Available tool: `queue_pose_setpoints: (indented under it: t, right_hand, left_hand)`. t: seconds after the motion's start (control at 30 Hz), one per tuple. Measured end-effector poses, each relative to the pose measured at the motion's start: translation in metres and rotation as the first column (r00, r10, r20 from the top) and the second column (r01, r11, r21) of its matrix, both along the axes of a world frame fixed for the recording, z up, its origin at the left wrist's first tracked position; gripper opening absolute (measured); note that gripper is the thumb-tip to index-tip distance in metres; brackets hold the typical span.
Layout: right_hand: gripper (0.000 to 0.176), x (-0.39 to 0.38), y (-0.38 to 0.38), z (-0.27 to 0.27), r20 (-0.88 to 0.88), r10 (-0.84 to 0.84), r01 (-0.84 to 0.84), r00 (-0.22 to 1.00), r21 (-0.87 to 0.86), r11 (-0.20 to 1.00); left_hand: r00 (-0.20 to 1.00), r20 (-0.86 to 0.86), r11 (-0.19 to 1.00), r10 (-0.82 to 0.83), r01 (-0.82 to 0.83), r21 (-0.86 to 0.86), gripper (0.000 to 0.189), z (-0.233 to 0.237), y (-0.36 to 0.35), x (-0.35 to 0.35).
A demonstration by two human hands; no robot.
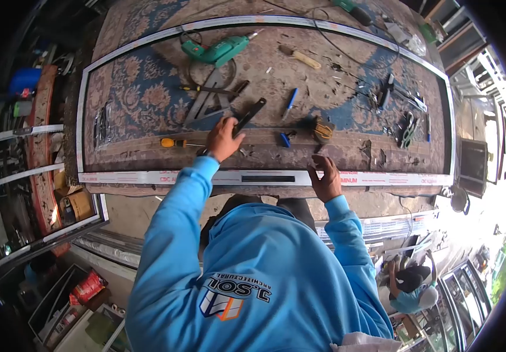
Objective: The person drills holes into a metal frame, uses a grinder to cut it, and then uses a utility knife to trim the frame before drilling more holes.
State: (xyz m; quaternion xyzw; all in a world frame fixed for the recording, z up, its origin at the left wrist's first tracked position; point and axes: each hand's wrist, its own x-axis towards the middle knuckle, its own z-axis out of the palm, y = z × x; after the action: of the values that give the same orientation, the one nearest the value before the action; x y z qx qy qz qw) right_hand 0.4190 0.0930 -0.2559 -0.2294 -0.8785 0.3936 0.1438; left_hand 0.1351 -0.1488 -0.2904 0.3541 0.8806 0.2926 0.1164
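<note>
My left hand [225, 141] is closed around a long black bar-shaped piece [249, 117], its far end pointing up and to the right. At the near rail of the aluminum frame [206, 178], my right hand [325, 179] rests with fingers bent and apart, holding nothing I can see. Between the hands, the rail has a dark rectangular slot [268, 179]. A yellow-handled screwdriver [174, 142] lies left of my left hand. Just beyond my right hand are a tape measure [322, 129] and a small blue piece [285, 139]. A blue pen [290, 103] lies farther off.
Inside the frame on the patterned carpet [141, 88] lie a green drill [218, 50], a triangular square [207, 100], a wooden-handled brush [301, 57] and green-handled scissors [408, 130]. Another green power tool [352, 10] sits beyond the frame. A person [414, 287] crouches at lower right.
</note>
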Motion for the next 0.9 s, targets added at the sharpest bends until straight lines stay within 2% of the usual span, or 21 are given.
queue_pose_setpoints:
  t: [0.07, 0.2, 0.23, 0.3, 0.33, 0.37, 0.4, 0.47, 0.5, 0.57, 0.63, 0.73, 0.8, 0.83, 0.87, 0.9]
  right_hand:
    - [0.030, -0.021, -0.003, 0.005, 0.039, 0.040, -0.038, 0.998, -0.046, 0.998]
    - [0.029, -0.050, -0.017, 0.001, 0.094, 0.101, -0.090, 0.990, -0.117, 0.989]
    - [0.029, -0.055, -0.025, 0.001, 0.103, 0.106, -0.092, 0.989, -0.131, 0.987]
    - [0.029, -0.065, -0.033, 0.011, 0.084, 0.094, -0.085, 0.992, -0.107, 0.991]
    - [0.029, -0.068, -0.036, 0.014, 0.076, 0.088, -0.081, 0.993, -0.097, 0.992]
    - [0.027, -0.070, -0.038, 0.010, 0.058, 0.046, -0.039, 0.997, -0.124, 0.992]
    - [0.025, -0.071, -0.037, 0.004, 0.033, 0.010, -0.005, 0.999, -0.138, 0.990]
    - [0.025, -0.084, -0.039, 0.003, 0.015, -0.060, 0.062, 0.998, -0.203, 0.977]
    - [0.027, -0.089, -0.040, 0.003, 0.074, -0.063, 0.080, 0.995, -0.256, 0.964]
    - [0.029, -0.097, -0.038, -0.011, 0.121, -0.024, 0.036, 0.992, -0.098, 0.995]
    - [0.031, -0.105, -0.038, -0.028, 0.183, -0.012, 0.011, 0.983, 0.010, 1.000]
    - [0.033, -0.118, -0.022, -0.058, 0.159, -0.001, -0.045, 0.987, 0.281, 0.959]
    - [0.030, -0.126, -0.017, -0.064, 0.181, 0.008, -0.048, 0.983, 0.220, 0.974]
    - [0.030, -0.127, -0.019, -0.063, 0.204, 0.018, -0.056, 0.979, 0.184, 0.981]
    - [0.029, -0.128, -0.020, -0.062, 0.224, 0.027, -0.061, 0.974, 0.147, 0.987]
    - [0.026, -0.125, -0.020, -0.062, 0.208, 0.037, -0.067, 0.977, 0.141, 0.988]
  left_hand:
    - [0.999, -0.030, 1.000, -0.018, 0.017, -0.010, 0.045, -0.018, 0.007, -0.021]
    - [0.986, 0.138, 0.979, -0.092, 0.114, -0.166, 0.049, -0.017, 0.017, -0.040]
    - [0.987, 0.100, 0.965, -0.127, 0.146, -0.219, 0.055, -0.029, 0.020, -0.043]
    - [0.927, 0.347, 0.984, -0.140, 0.171, -0.059, 0.055, -0.032, 0.017, -0.050]
    - [0.872, 0.464, 0.986, -0.157, 0.168, 0.019, 0.055, -0.021, 0.016, -0.052]
    - [0.674, 0.724, 0.987, -0.145, 0.045, 0.155, 0.047, -0.009, 0.010, -0.047]
    - [0.435, 0.893, 0.985, -0.115, -0.063, 0.158, 0.051, 0.016, 0.005, -0.041]
    - [0.392, 0.914, 0.936, -0.104, -0.271, 0.223, 0.064, 0.043, -0.011, -0.023]
    - [0.412, 0.905, 0.929, -0.107, -0.284, 0.239, 0.072, 0.055, -0.020, -0.016]
    - [0.458, 0.881, 0.905, -0.120, -0.315, 0.287, 0.090, 0.070, -0.034, -0.010]
    - [0.839, 0.531, 0.901, -0.120, -0.133, 0.414, 0.094, 0.057, -0.046, -0.009]
    - [0.923, 0.378, 0.896, -0.064, -0.113, 0.428, 0.074, 0.040, -0.057, 0.001]
    - [0.954, 0.297, 0.933, 0.036, -0.139, 0.332, 0.059, 0.005, -0.067, 0.008]
    - [0.897, 0.424, 0.950, 0.121, -0.229, 0.214, 0.045, 0.008, -0.066, 0.016]
    - [0.640, 0.741, 0.913, 0.203, -0.398, 0.094, 0.046, 0.007, -0.064, 0.025]
    - [0.616, 0.761, 0.945, 0.202, -0.327, 0.013, 0.043, 0.003, -0.069, 0.027]
